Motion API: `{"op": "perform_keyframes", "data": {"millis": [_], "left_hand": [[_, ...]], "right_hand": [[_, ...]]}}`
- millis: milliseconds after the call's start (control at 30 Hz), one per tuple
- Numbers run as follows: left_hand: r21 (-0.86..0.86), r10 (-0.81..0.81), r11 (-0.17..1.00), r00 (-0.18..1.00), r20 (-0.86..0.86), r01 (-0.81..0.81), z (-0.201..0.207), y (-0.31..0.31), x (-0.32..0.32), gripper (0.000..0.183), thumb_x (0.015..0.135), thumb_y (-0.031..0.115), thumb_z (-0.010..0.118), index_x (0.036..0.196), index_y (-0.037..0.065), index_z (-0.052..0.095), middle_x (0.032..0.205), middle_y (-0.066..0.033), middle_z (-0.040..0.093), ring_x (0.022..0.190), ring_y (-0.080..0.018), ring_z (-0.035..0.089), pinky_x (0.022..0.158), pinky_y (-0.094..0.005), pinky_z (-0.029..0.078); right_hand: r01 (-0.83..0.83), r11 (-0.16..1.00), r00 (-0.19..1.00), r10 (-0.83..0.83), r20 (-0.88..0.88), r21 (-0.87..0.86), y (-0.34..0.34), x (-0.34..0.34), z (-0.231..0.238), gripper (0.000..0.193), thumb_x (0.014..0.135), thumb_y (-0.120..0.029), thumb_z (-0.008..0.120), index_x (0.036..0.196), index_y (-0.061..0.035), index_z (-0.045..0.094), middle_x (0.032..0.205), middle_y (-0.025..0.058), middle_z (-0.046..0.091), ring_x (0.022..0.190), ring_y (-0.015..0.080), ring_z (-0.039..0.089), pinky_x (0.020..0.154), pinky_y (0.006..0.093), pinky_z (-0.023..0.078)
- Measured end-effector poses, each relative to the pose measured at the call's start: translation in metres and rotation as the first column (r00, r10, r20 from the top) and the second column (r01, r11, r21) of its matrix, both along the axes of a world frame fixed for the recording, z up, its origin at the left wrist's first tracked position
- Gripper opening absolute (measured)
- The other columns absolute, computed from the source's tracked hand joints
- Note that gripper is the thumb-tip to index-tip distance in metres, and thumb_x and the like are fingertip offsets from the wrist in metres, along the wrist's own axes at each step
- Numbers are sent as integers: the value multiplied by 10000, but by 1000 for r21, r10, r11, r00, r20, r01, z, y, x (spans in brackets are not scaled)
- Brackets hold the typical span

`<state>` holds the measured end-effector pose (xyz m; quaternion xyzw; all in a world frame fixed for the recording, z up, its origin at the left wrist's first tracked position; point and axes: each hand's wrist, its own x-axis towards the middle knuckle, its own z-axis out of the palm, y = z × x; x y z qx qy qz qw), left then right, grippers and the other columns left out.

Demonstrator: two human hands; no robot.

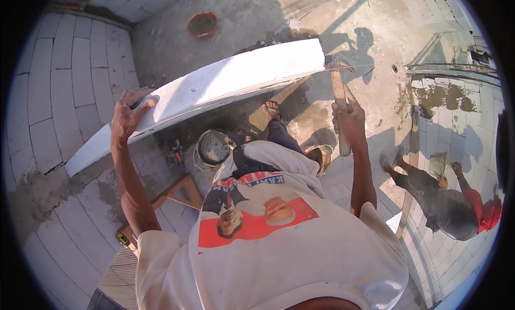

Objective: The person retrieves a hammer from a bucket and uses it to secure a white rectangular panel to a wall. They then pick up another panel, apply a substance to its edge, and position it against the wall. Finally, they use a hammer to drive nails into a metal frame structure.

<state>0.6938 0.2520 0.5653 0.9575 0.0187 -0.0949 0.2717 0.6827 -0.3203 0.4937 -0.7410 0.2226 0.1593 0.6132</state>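
A low wall of white blocks (230, 68) runs across in front of me, its pale top lit by the sun. My left hand (130, 112) lies on the wall's top toward the left, thumb stretched away from the fingers; the fingertips at the far edge are partly hidden. In my right hand (351, 119) is a hammer (339, 93), gripped by its wooden handle. The hammer's head points away from me, close beside the wall's right end; I cannot tell whether it touches. A thin string (370, 67) stretches rightward from near that end.
Near my feet stand a mortar bucket (213, 147) and another bucket (320, 155). A wooden triangle (185, 192) and yellow tape measure (123, 239) lie lower left. An orange-rimmed basin (203, 24) sits beyond the wall. Another person (448, 203) works at the right block wall (485, 127).
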Motion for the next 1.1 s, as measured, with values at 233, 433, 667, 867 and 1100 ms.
{"op": "perform_keyframes", "data": {"millis": [233,433,667,867,1100], "left_hand": [[-94,54,994,996,-70,-60,15,-19,10,594,783,541,805,1140,66,803,1251,-191,724,1297,-385,597,1069,-533,455],[-97,158,980,979,-129,-171,13,-16,6,668,751,595,806,1136,50,798,1299,-231,690,1292,-387,608,1021,-509,509],[-91,223,972,972,77,-216,3,-12,-8,592,815,582,775,1138,86,796,1260,-174,721,1300,-338,609,1257,-596,185],[-465,739,671,472,480,-577,-5,-75,-92,299,978,303,738,1110,37,766,1079,-100,756,1032,-179,686,906,-336,546],[-404,927,253,340,-160,-879,-165,-154,-272,368,984,369,692,1037,7,740,919,-134,761,884,-245,719,839,-366,550]], "right_hand": [[329,917,941,-339,6,227,-13,28,-13,664,986,-13,573,1604,-176,392,785,12,589,571,88,541,466,254,454],[-61,997,995,56,-76,-55,-17,20,-3,700,954,-37,632,1605,-119,386,762,-14,547,571,76,515,478,254,431],[47,999,944,-44,-328,0,-58,9,-97,390,994,-167,684,1344,-120,518,685,-4,498,471,102,509,369,270,429],[-651,759,654,570,-498,14,-38,-13,-95,365,926,-34,688,1273,-54,580,741,38,593,566,151,581,479,345,483],[-956,230,258,954,-152,-182,74,-3,-68,473,838,-288,782,1171,-2,606,907,179,730,821,322,718,749,441,543]]}}
